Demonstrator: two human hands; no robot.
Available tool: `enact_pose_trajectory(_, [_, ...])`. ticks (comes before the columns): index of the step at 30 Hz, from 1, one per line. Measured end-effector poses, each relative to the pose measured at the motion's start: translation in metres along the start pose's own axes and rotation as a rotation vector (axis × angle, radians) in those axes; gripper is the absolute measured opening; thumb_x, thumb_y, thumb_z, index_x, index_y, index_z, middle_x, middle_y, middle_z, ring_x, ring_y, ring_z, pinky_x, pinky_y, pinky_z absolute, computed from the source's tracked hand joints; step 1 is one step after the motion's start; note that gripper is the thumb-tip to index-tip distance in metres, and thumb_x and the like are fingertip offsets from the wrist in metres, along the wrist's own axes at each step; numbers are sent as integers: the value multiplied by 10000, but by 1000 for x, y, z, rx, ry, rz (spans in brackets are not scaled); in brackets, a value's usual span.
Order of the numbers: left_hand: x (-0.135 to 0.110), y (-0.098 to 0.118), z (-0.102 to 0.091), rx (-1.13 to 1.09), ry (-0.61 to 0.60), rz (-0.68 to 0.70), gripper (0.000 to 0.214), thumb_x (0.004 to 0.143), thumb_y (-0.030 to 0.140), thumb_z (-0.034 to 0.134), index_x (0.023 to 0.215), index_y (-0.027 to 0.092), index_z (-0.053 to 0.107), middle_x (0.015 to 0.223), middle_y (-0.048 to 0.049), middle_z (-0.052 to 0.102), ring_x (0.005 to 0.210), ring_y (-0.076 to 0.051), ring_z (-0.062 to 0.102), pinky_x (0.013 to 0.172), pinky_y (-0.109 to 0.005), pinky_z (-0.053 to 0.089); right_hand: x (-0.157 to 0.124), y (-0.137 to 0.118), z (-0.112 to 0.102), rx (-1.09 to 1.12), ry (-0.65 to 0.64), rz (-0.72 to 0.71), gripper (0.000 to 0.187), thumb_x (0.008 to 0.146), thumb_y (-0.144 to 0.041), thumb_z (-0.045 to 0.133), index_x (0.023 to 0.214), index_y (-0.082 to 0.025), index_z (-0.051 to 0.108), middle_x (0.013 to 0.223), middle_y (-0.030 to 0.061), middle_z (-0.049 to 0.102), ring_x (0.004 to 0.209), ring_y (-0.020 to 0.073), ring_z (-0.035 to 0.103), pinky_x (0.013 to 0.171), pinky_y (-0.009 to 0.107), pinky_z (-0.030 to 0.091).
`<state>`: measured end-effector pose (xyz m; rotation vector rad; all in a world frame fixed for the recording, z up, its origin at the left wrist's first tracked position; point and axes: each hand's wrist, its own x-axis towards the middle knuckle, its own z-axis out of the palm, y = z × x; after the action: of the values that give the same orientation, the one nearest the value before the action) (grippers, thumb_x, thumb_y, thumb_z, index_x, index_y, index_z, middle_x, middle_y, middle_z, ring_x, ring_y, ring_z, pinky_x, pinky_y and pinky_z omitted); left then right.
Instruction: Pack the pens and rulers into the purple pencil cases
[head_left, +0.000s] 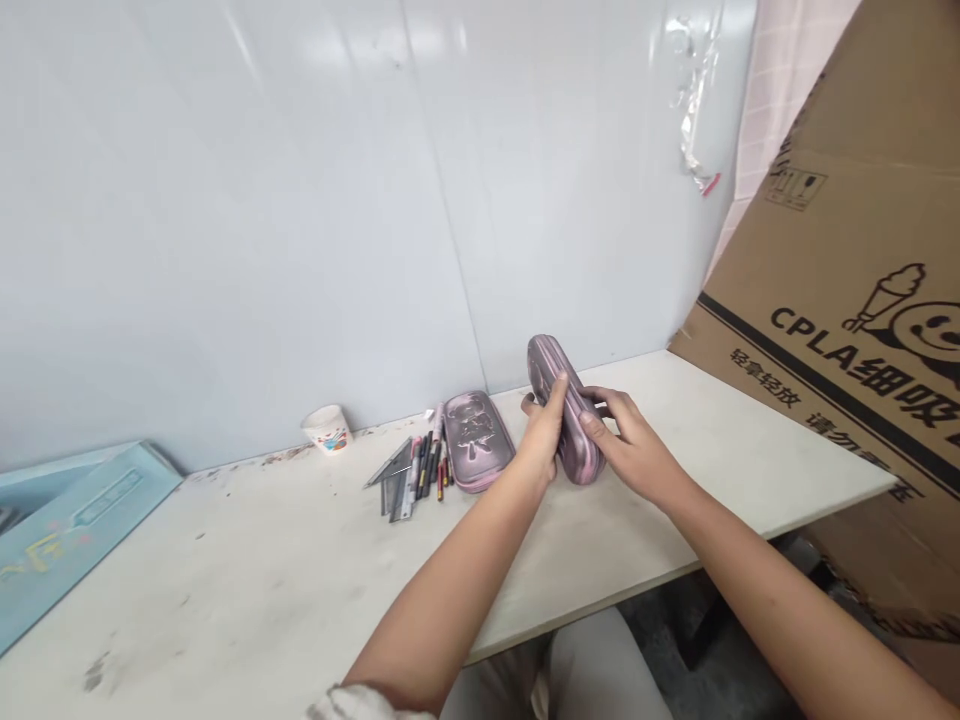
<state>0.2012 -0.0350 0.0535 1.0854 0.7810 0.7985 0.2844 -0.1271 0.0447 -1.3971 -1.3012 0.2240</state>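
Observation:
Both hands hold a purple-pink pencil case (566, 405), tilted on its edge above the table with its zipper side facing me. My left hand (544, 425) is wrapped round its left face, thumb on the zipper edge. On the right, my right hand (626, 435) grips the case with its thumb near the zipper. A second pencil case (478, 440) with a raised figure on its lid lies flat on the table, left of my left hand. Beside it is a pile of pens and pencils (429, 465), with rulers and a set square (397, 490).
A paper cup (328, 430) stands by the wall at the back of the white table (300, 570). At the left lies a light-blue box (82, 530). A large cardboard box (840, 280) leans at the right, beyond the table's edge.

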Motion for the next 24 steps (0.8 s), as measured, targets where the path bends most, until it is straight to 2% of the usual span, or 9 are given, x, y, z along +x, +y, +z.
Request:
enact_pose_trajectory(3, [6, -6, 22, 77, -45, -4, 815, 614, 505, 717, 1264, 252, 294, 1176, -103, 573, 995, -215, 606, 798, -310, 496, -2, 20, -16, -47, 26, 42, 452, 838, -481, 424, 1214, -234, 473, 1224, 99, 495, 1138, 207, 479, 998, 406, 360])
enact_pose_trajectory(5, [13, -10, 32, 68, -56, -24, 776, 628, 477, 715, 1254, 261, 310, 1163, -95, 582, 966, -206, 617, 787, -308, 502, -4, 37, -31, -10, 28, 114, 439, 853, -461, 393, 1222, -235, 463, 1250, 87, 501, 1163, 200, 468, 1010, 403, 348])
enact_pose_trajectory(10, [30, -17, 41, -46, -168, -228, 355, 780, 405, 554, 1047, 171, 537, 969, -91, 666, 798, -188, 658, 731, -314, 529, -13, 87, -70, 121, 129, 350, 428, 860, -436, 356, 1209, -234, 497, 1271, 64, 535, 1195, 206, 461, 1024, 422, 337])
enact_pose_trajectory(13, [38, -18, 35, 5, -233, -277, 278, 801, 307, 509, 1016, 144, 574, 970, -113, 675, 847, -206, 661, 770, -325, 527, -21, 115, -90, 123, 195, 454, 431, 836, -413, 402, 1200, -216, 523, 1284, 69, 534, 1208, 205, 458, 1046, 408, 313])
enact_pose_trajectory(16, [50, -19, 26, 360, -157, -92, 473, 764, 237, 542, 1223, 160, 460, 1218, -143, 574, 1111, -244, 562, 928, -371, 451, -27, 136, -106, 80, 209, 503, 440, 821, -386, 425, 1205, -197, 524, 1286, 82, 531, 1207, 202, 461, 1056, 398, 296])
enact_pose_trajectory(18, [57, -23, 27, 717, -79, 152, 648, 746, 263, 572, 1334, 136, 330, 1394, -177, 390, 1304, -265, 357, 1057, -394, 307, -29, 142, -112, 56, 199, 511, 443, 825, -383, 418, 1209, -186, 520, 1286, 90, 528, 1209, 200, 457, 1058, 394, 291])
enact_pose_trajectory(20, [62, -30, 36, 1023, -103, 336, 780, 731, 380, 595, 1380, 113, 254, 1469, -201, 226, 1383, -294, 136, 1113, -435, 146, -29, 143, -113, 46, 180, 516, 455, 829, -397, 412, 1222, -186, 502, 1294, 95, 518, 1217, 203, 448, 1058, 400, 287])
enact_pose_trajectory(22, [65, -42, 53, 1210, -219, 360, 863, 698, 538, 584, 1396, 161, 242, 1488, -198, 160, 1384, -344, 33, 1091, -532, 44, -29, 139, -111, 59, 158, 520, 495, 822, -413, 428, 1269, -200, 449, 1322, 93, 491, 1233, 210, 431, 1059, 415, 281])
enact_pose_trajectory(24, [67, -55, 72, 1310, -295, 289, 880, 666, 649, 541, 1396, 257, 245, 1503, -166, 127, 1368, -402, 35, 1027, -637, -13, -31, 132, -105, 90, 132, 526, 581, 800, -400, 464, 1339, -215, 350, 1358, 89, 451, 1250, 210, 413, 1064, 419, 273])
